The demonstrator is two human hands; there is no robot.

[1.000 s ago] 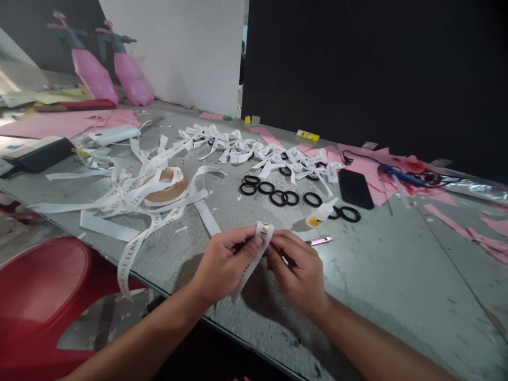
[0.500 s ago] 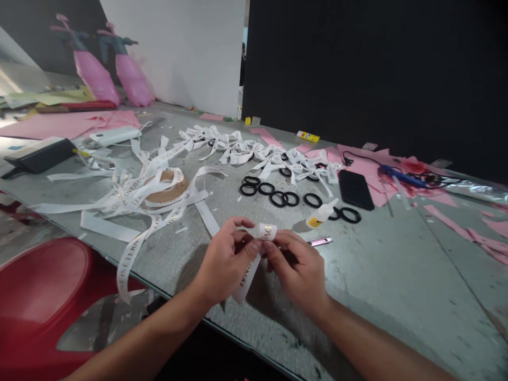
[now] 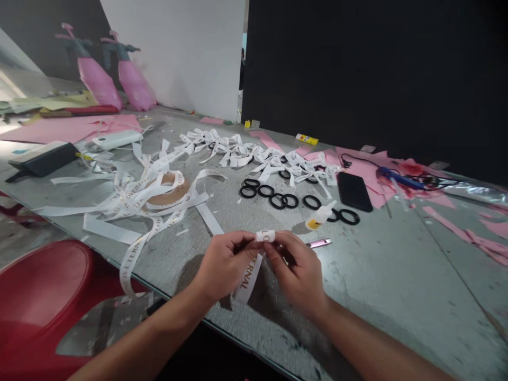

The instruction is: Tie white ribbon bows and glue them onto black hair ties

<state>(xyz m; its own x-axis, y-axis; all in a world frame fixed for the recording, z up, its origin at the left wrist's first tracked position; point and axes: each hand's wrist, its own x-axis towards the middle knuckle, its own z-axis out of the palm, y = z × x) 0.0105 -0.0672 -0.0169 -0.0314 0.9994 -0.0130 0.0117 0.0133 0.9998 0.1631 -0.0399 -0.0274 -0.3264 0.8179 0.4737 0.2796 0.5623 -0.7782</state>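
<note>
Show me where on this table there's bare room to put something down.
The widest bare patch of table lies at the right, bordered by the right hand, phone and pink strips. A smaller one lies between the left hand, loose ribbons and front edge. Beyond the hands is crowded: bows, black rings, a bottle.

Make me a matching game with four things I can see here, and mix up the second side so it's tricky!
Things:
1. ribbon piece
2. squeeze bottle
3. seat
4. phone

Clues:
A. red
B. black and lying flat
C. pinched between the left hand and the right hand
D. white and yellow

Right pairs: 1-C, 2-D, 3-A, 4-B
</note>
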